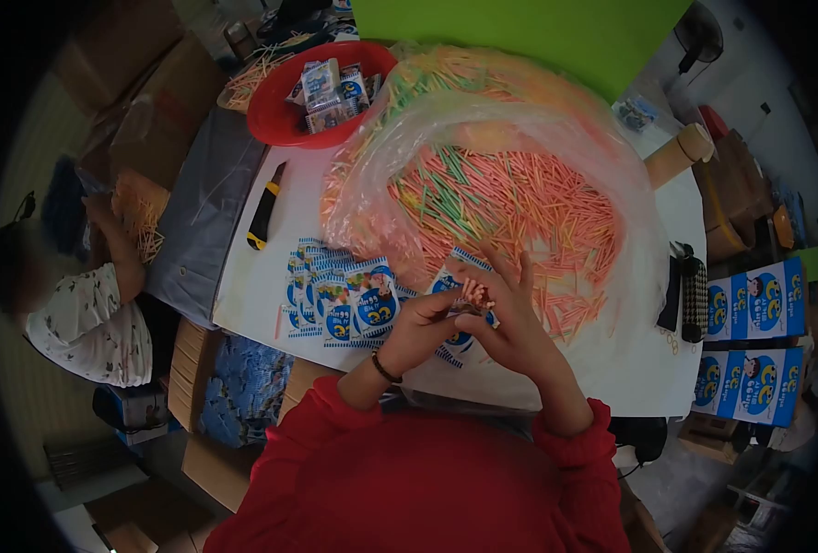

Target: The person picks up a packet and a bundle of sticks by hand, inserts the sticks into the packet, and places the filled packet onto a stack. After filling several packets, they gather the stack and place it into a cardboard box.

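Near the front edge of the table, my left hand [420, 330] and my right hand [517, 324] meet around a small bundle of thin pinkish sticks [475, 295], their ends pointing up. The fingers of both hands press on the bundle from either side, and my right index finger stretches away from it. Partly under my hands lies a blue-and-white printed packet [455, 269]. Left of them, a pile of similar packets [340, 300] lies flat on the table. Just beyond my hands, a large clear plastic bag [354, 198] spreads open, full of loose pink, green and yellow sticks [510, 198].
A red bowl [266, 111] of packets stands at the back left, with a yellow-black utility knife [264, 214] nearer. A cardboard tube [676, 157] and dark pouch [694, 295] lie right. Printed boxes [754, 300] stand beyond the table. Another person [87, 304] works at left.
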The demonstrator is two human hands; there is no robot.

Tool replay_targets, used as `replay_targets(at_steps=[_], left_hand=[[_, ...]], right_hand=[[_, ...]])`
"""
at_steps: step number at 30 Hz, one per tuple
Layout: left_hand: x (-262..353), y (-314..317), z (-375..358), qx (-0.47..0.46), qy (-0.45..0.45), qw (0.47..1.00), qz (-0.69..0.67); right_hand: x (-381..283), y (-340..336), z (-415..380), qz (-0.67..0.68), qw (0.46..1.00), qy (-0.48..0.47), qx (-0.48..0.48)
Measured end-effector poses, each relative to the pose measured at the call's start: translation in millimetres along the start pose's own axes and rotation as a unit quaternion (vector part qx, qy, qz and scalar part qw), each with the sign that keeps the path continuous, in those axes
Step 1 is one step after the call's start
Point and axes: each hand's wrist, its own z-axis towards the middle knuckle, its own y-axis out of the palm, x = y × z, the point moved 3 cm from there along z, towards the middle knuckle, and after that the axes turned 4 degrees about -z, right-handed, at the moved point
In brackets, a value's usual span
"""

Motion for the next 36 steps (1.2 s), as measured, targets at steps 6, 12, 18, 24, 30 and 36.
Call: replay_targets(at_steps=[6,12,18,24,30,36], left_hand=[[20.0,9.9,0.3,-0.026,-0.027,0.997,-0.065],[61.1,-15.0,-26.1,0.145,-0.08,0.986,-0.015],[70.3,-41.7,-14.4,0.195,0.132,0.645,0.727],[69.3,-1.5,-4.4,0.162,0.157,0.642,0.733],[22.5,-0.9,34.8,0.09,0.077,0.699,0.705],[11.2,-5.6,40.9,0.099,0.112,0.784,0.603]], right_hand=[[-3.9,-31.0,-8.6,0.079,0.996,0.003,0.048],[62.7,-52.5,-52.7,0.117,0.969,0.161,0.143],[147.1,-77.8,-72.0,-0.097,0.953,0.247,0.149],[210.4,-85.4,-23.6,-0.422,0.886,0.188,0.039],[259.2,-98.5,-0.1,-0.226,0.945,0.206,0.116],[193.8,-88.5,-23.0,-0.017,0.937,0.326,0.127]])
